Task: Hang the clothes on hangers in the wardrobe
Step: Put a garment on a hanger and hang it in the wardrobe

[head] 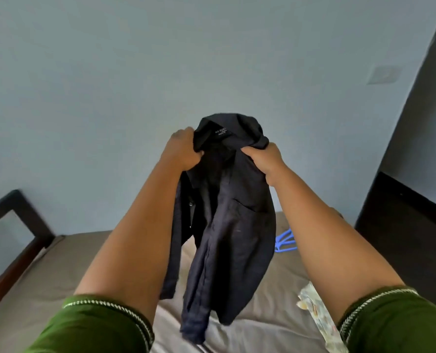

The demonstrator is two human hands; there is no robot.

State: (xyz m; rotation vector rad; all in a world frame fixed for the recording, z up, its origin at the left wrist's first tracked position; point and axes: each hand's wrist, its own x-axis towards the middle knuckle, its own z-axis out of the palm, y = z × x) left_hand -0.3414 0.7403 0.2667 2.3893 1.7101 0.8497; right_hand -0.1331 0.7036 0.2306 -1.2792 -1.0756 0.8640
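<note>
My left hand is gripping one side of the shirt collar, my right hand clutching the other, holding it up above the bed. I should be spreading the shoulders wide before reaching for the blue hanger near the bed's right edge. The shirt is dark navy, bunched, drooping limply, chest pocket showing.

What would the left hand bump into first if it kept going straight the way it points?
Probably just the blue-grey wall. The left hand grips the dark shirt near its collar and points away from the person; nothing else shows beyond it, though depth is hard to judge.
</note>
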